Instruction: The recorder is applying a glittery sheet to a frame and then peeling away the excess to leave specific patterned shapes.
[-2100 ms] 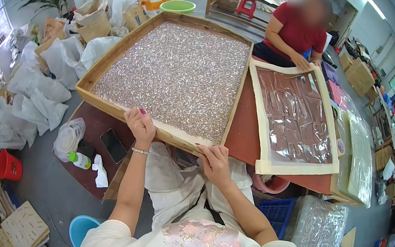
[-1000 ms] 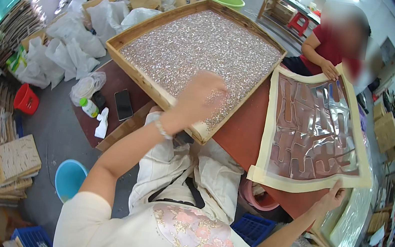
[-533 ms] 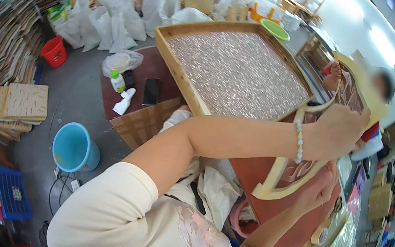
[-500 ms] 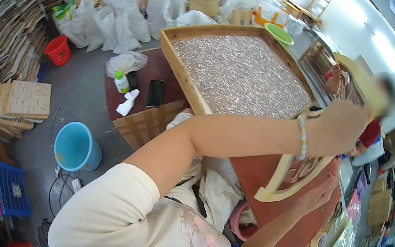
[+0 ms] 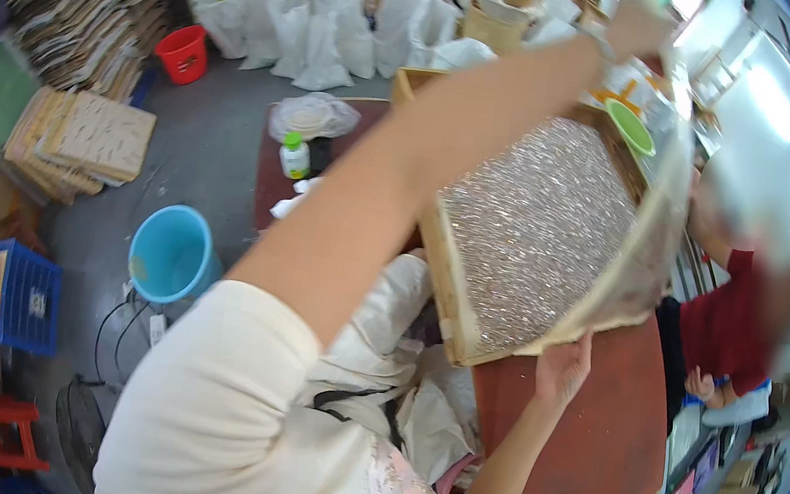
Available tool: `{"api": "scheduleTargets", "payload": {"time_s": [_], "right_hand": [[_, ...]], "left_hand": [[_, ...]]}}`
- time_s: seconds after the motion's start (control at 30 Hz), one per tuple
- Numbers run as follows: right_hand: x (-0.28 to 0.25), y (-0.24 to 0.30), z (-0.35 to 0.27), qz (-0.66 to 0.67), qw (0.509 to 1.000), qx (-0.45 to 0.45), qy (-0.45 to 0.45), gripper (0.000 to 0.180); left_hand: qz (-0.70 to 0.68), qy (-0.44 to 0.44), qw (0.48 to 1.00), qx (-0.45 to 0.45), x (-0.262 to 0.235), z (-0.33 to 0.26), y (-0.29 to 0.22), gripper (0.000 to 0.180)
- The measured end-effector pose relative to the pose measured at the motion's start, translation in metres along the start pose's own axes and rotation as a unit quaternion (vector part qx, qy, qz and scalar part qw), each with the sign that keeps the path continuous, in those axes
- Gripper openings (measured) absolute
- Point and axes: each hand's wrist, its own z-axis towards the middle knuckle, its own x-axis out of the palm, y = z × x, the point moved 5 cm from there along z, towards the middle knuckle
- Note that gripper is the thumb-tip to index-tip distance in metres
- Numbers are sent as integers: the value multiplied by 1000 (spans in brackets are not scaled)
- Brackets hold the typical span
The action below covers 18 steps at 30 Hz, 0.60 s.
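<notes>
Cream-bordered clear film sheet (image 5: pixel 652 248) swung over square wooden tray (image 5: pixel 453 301); left forearm (image 5: pixel 495 110) obstructs; right hand (image 5: pixel 563 370) pinching edge, left hand (image 5: pixel 640 29) grip unclear.

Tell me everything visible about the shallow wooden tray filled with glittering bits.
The shallow, light-brown wooden tray has straight, low walls. Glittering silvery-pink bits fill the visible middle, with a paler strip along the left inside edge. It lies slantwise in view, a near corner toward the person, beside the exposed part of the red-brown tabletop. The person's blurred left arm hides some of its left side; a cream-edged translucent sheet covers its right side from view. Whether they touch is unclear.
</notes>
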Motion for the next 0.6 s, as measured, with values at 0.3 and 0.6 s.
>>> {"api": "scheduleTargets", "payload": {"time_s": [0.3,0.6], "right_hand": [[-51,103,14,-383,872,-192,-238,14],[-97,76,73,-593,754,-122,-255,19]], "left_hand": [[-349,166,830,-401,62,-223,97,40],[-342,116,750,-554,105,-401,214,25]]}}
